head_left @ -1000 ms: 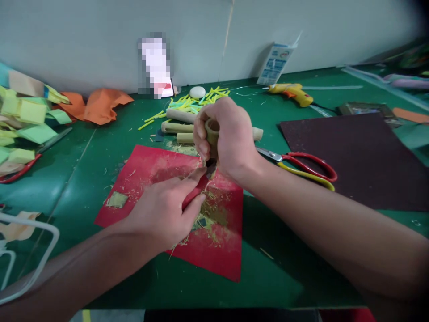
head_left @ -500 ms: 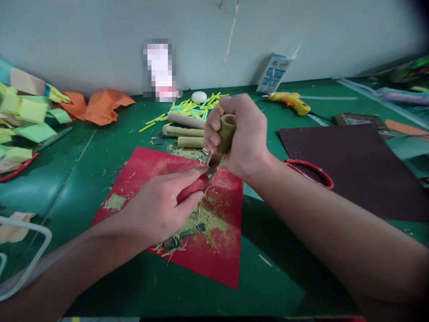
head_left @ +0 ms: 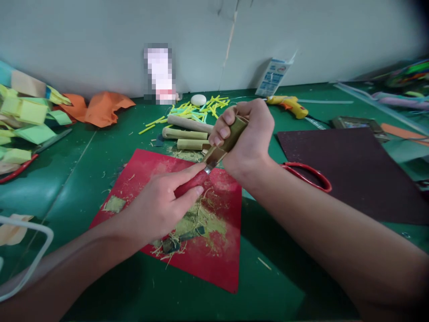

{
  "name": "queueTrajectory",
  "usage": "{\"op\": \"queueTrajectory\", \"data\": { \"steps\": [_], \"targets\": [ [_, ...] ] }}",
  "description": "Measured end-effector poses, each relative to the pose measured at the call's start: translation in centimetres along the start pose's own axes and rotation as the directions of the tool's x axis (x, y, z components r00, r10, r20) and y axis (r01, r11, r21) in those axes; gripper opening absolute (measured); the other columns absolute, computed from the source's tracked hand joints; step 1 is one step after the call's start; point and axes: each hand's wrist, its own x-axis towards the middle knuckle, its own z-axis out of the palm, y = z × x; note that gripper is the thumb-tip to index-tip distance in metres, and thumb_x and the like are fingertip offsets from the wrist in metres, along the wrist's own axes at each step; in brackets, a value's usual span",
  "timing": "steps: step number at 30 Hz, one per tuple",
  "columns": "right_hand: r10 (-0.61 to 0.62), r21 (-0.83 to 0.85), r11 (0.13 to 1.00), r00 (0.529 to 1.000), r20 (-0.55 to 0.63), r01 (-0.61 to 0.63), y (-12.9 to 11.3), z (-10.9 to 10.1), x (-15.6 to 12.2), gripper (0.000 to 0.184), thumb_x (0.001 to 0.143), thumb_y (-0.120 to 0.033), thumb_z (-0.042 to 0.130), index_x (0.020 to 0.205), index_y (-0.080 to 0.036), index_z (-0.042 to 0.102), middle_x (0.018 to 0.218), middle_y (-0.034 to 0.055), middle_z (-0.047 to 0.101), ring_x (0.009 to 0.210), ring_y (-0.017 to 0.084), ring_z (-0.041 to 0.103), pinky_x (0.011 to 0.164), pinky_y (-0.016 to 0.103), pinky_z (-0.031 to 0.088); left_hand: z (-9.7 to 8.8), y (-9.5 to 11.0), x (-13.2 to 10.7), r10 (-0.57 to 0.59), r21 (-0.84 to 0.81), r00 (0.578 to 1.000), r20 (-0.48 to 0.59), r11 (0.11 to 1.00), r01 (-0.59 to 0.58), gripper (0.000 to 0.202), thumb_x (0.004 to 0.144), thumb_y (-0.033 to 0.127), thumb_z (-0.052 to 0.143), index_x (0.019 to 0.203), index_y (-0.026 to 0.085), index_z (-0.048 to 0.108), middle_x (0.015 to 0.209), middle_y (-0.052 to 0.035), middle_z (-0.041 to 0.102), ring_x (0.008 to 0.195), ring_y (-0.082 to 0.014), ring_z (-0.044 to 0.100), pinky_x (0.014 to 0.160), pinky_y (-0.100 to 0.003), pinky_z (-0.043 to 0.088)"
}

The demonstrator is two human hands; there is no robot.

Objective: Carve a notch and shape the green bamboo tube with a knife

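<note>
My right hand [head_left: 250, 136] is wrapped round a short green bamboo tube [head_left: 232, 135], held tilted above a red sheet [head_left: 219, 259]. My left hand [head_left: 161, 208] grips a red-handled knife [head_left: 191, 183], forefinger stretched along it. The blade [head_left: 212, 163] touches the tube's lower, peeled end. Green shavings and scraps [head_left: 192, 226] lie heaped on the red sheet under my left hand.
Three bamboo sticks [head_left: 187, 132] and yellow-green strips [head_left: 197, 106] lie behind the sheet. Red-handled scissors [head_left: 306, 174] and a dark sheet [head_left: 355, 165] sit at the right, a yellow glue gun [head_left: 290, 105] beyond. Orange paper [head_left: 97, 107] and folded coloured papers [head_left: 23, 129] fill the left.
My right hand has tipped the tube from upright to slanted and moved it slightly right. The knife stays at its lower end. More shavings show on the red sheet.
</note>
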Motion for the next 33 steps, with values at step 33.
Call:
{"op": "queueTrajectory", "data": {
  "steps": [33],
  "targets": [
    [-0.016,0.098,0.995,0.979,-0.205,0.037,-1.0,0.7,-0.2,0.025,0.079,-0.042,0.043,0.064,-0.025,0.031,0.058,-0.0028,0.032,0.053,0.015,0.036,0.057,0.031,0.040,-0.7,0.4,0.2,-0.094,-0.134,0.995,-0.026,0.987,0.090,0.052,0.091,0.049,0.051,0.138,0.027,0.056,0.072,-0.0006,0.070,0.067,-0.0176,0.065,0.061,-0.030,0.055]
  ]
}}
